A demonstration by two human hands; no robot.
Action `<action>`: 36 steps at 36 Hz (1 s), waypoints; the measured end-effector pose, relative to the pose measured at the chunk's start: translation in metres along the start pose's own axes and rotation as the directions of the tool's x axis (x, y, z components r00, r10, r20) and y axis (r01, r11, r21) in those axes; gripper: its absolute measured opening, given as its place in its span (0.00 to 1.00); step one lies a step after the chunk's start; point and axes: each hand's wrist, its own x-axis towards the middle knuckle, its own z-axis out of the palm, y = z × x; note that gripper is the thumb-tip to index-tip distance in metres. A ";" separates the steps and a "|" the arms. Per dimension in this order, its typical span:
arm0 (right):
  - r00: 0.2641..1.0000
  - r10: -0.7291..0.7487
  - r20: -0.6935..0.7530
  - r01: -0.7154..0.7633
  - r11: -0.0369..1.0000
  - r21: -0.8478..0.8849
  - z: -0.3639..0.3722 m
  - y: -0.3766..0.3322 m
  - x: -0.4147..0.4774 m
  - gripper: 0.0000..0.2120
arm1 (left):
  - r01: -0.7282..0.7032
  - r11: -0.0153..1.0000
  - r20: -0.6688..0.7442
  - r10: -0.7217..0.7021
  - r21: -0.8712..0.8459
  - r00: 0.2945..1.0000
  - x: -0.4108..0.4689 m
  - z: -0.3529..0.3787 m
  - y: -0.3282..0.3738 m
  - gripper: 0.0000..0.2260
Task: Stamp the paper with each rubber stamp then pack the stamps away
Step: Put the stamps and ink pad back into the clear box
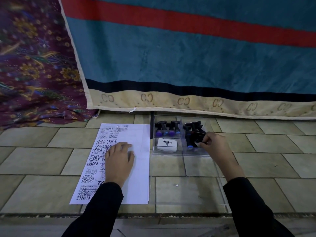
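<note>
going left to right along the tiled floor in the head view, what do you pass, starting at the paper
stamped paper → thin dark rod → white Artline ink pad → right hand gripping a black stamp. The left hand rests on the paper, so it is left out.

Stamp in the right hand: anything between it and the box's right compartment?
Nothing visible. The right hand grips the stamp right at that compartment of the open box; other stamps lie in it.
</note>
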 end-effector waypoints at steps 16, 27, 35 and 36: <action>0.991 -0.130 -0.025 0.127 0.987 -0.098 -0.002 0.001 -0.014 0.07 | 0.021 1.000 0.037 -0.020 -0.022 0.999 0.005 -0.006 0.001 0.11; 0.989 0.061 -0.133 -0.056 0.997 0.044 -0.015 0.034 -0.069 0.10 | 0.041 0.955 0.089 -0.015 -0.295 0.996 -0.002 -0.037 0.024 0.09; 0.960 0.268 0.087 -0.261 0.962 -0.082 0.003 0.053 -0.091 0.14 | 0.044 0.995 0.398 -0.003 -0.094 0.917 -0.047 -0.028 0.060 0.09; 0.957 0.277 0.086 -0.268 0.958 -0.097 0.004 0.053 -0.092 0.12 | 0.051 0.996 0.402 -0.019 -0.069 0.916 -0.049 -0.027 0.063 0.09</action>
